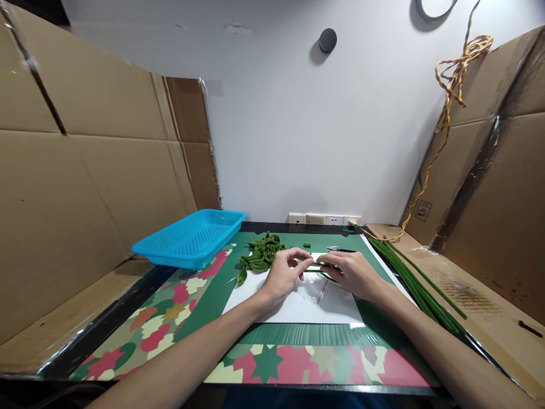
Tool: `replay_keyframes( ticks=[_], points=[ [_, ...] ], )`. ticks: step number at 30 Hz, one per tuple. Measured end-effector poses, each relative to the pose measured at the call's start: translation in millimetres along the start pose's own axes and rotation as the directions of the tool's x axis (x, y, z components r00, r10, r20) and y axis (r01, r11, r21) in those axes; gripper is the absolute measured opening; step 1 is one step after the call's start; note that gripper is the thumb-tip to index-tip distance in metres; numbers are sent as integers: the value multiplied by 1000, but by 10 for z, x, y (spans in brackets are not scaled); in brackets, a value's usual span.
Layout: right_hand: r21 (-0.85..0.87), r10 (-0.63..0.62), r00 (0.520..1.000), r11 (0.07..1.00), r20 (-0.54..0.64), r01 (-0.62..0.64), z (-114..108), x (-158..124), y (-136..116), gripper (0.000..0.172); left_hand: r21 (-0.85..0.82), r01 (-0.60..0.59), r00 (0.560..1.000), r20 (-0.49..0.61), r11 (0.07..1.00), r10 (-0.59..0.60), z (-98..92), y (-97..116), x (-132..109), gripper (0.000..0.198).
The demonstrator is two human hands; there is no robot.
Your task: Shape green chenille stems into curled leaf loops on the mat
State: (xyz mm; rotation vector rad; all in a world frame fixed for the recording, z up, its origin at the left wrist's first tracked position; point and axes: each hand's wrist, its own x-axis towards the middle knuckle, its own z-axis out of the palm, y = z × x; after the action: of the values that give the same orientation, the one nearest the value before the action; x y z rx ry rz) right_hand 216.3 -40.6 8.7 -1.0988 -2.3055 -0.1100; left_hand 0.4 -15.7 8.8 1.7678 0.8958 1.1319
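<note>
Over the white sheet (272, 309), my left hand (284, 272) has its thumb and index finger pinched together on a thin green pipe cleaner (314, 271). The stem runs across to my right hand (355, 274), whose curled fingers close on its other end. Another green strand shows just under the right fingers; exactly how the strands join is hidden. Left of my hands lies a heap of leaf-shaped green pipe cleaner loops (264, 251). Beneath the hands, a clear plastic bag (314, 288) with a red line rests on the sheet.
A blue perforated basket (191, 238) stands at the left. Long green pipe cleaners (419, 284) lie in a bundle at the right. Behind my right hand is a small dark-handled tool (340, 249). Cardboard walls (93, 170) flank the table; a yellow twisted cord (443, 128) hangs to the socket strip (323, 219).
</note>
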Motion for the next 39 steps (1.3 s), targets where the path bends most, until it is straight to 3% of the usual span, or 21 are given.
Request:
replay_keyframes(
  ticks=[12, 33, 39],
  points=[
    [-37, -33, 990, 999, -140, 28, 61, 10, -32, 19, -122, 28, 999, 21, 992, -26, 3, 2, 12, 42],
    [8, 23, 981, 1000, -195, -21, 112, 0, -16, 17, -84, -4, 999, 48, 996, 8, 3, 21, -8, 36],
    [-4, 30, 978, 999, -205, -32, 84, -5, -19, 19, -129, 5, 998, -61, 992, -13, -1, 32, 13, 38]
  ],
)
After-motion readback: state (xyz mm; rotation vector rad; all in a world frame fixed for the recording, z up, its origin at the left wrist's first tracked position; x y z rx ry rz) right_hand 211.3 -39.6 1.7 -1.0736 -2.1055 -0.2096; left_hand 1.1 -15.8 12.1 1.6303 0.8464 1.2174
